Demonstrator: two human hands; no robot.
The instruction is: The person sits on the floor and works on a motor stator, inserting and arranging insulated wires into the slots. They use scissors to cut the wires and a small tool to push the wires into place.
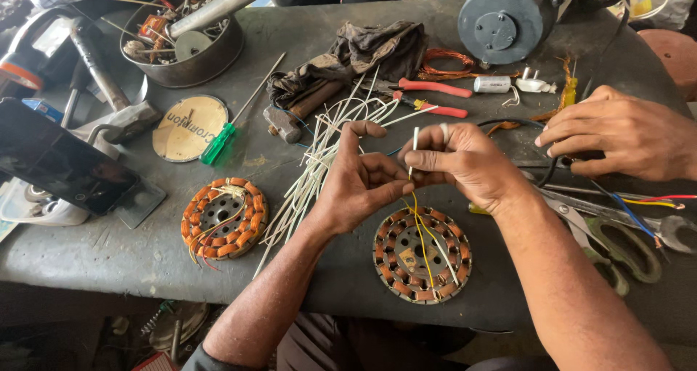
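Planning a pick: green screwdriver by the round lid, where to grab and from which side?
Grip the green handle, probably from above, fingers closing across its width. The screwdriver lies flat and diagonal on the table, handle nearest the person, thin shaft running away toward the cloth. The lid touches or overlaps the handle's left side; the right side looks freer.

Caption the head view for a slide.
Both hands, left and right, pinch a white sleeve over yellow wires above a stator.

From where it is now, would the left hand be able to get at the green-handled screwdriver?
Probably yes. The left hand is pinching a white sleeve with the right hand, but only loose white sleeves lie between it and the screwdriver.
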